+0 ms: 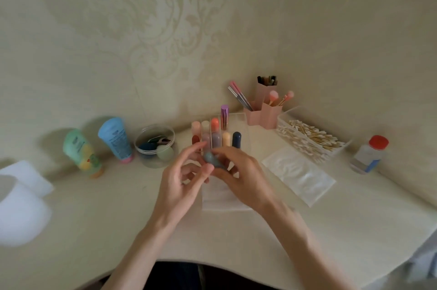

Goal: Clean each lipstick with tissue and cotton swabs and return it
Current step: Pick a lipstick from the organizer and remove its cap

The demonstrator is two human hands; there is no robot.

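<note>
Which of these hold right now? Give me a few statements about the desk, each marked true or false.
1. Both hands, left hand and right hand, meet on a grey-blue lipstick. True.
2. The cotton swabs lie to the left of the clear organizer. False: their tray sits to its right, near the pink brush holders.
3. A tissue lies on the desk under the hands. True.
4. The red-capped bottle lies on its side. False: it stands upright at the far right, cap on.
5. The round tub holds lipsticks. False: the lipsticks stand in the organizer; the tub holds what look like sponges.
</note>
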